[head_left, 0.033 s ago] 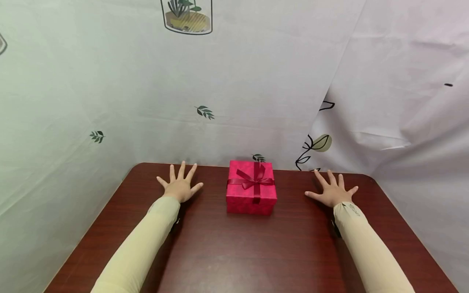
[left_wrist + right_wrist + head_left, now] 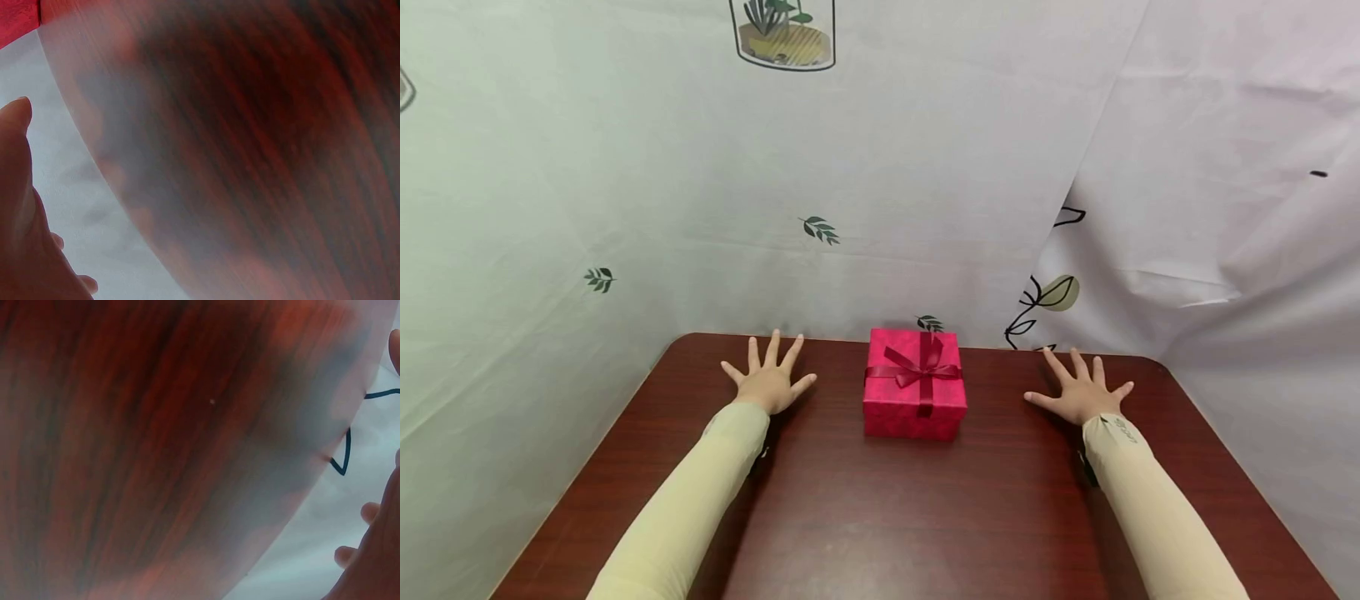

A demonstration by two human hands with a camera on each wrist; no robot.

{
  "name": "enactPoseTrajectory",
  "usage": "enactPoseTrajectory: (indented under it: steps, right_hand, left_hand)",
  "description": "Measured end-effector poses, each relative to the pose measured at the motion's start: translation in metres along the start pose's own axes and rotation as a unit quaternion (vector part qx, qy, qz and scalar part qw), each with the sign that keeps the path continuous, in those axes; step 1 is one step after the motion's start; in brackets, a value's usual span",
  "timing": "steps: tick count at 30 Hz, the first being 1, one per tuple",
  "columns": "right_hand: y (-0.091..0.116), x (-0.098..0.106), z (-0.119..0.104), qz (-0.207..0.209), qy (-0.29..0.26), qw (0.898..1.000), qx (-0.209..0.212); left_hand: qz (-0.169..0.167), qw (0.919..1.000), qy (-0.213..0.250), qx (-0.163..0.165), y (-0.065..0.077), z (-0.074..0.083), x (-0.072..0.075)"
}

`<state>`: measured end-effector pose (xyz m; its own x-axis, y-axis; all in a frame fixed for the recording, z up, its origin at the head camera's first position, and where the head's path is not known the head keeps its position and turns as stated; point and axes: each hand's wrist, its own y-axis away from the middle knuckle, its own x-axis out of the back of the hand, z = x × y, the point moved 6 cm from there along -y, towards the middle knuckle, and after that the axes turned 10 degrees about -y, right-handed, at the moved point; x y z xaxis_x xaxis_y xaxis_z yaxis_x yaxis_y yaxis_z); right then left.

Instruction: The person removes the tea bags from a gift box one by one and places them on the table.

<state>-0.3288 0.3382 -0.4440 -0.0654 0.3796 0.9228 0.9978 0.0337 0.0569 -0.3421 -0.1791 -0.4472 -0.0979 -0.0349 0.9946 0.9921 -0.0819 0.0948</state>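
Note:
A red gift box [image 2: 913, 421] with a dark red ribbon and bow [image 2: 921, 371] sits near the far edge of the brown wooden table [image 2: 925, 517]. To its left is my left hand [image 2: 767, 385], its fingers spread and straight, holding nothing. My right hand [image 2: 1078, 396] is on the box's other side, fingers likewise spread, with nothing in it. Both hands are apart from the box. In the left wrist view a corner of the gift box [image 2: 15, 22] shows at the top left, above the thumb [image 2: 15, 119]. The right wrist view catches only part of my right hand [image 2: 378, 556].
Behind the table hangs a pale curtain [image 2: 880, 167] printed with leaves and a plant jar. It folds loosely on the right side, close to the table's rounded far corner. The tabletop reflects light and shadows of the hands.

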Motion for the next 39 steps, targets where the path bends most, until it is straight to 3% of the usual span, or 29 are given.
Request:
enactPoseTrajectory:
  steps: [18,32,34,36,39]
  right_hand:
    - [0.007,0.000,-0.011,0.009,-0.008,1.000,0.002]
    - [0.014,-0.011,-0.036,0.018,-0.020,0.999,0.026]
    - [0.015,-0.011,-0.042,0.019,-0.040,0.999,0.031]
    - [0.017,-0.010,-0.051,0.022,-0.072,0.996,0.039]
    - [0.018,-0.007,-0.069,0.042,-0.135,0.988,0.063]
  left_hand:
    - [0.009,0.9999,0.000,0.007,0.002,-0.008,0.006]
    - [0.016,0.9990,0.041,-0.003,0.009,0.006,0.004]
    - [0.037,0.9955,0.086,-0.014,0.010,0.011,0.010]
    - [0.067,0.9868,0.145,-0.023,0.013,0.017,0.015]
    - [0.125,0.9604,0.246,-0.039,0.018,0.027,0.025]
